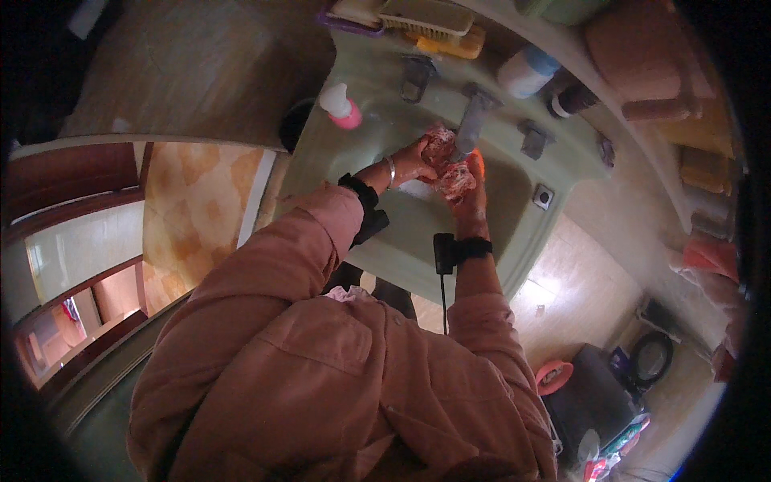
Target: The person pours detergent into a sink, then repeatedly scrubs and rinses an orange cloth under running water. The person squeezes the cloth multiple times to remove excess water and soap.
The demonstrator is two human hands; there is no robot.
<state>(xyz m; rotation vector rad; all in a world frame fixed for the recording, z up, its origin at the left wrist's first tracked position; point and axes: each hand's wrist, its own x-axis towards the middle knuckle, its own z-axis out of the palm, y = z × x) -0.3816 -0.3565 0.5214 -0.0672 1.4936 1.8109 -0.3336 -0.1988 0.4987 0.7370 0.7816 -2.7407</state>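
Observation:
Beneath the metal faucet spout [473,126], both hands meet over the pale green washbasin [385,232]. My left hand [412,161], wearing a silver bracelet [391,172], grips a reddish, cloth-like bundle [441,144] streaked with white lather. The bundle's lower part is in my right hand [471,196], whose fingers are partly hidden by it. Whether it is one piece or two cannot be made out. An orange object [479,164] shows at the right hand's far side; its kind is unclear.
A pink pump bottle [345,114] stands on the basin's left rim. Two faucet handles [415,78] flank the spout. Brushes [427,17] lie at the back left, and a white bottle with a blue cap [529,71] stands at the back right. A dark box [593,391] sits lower right.

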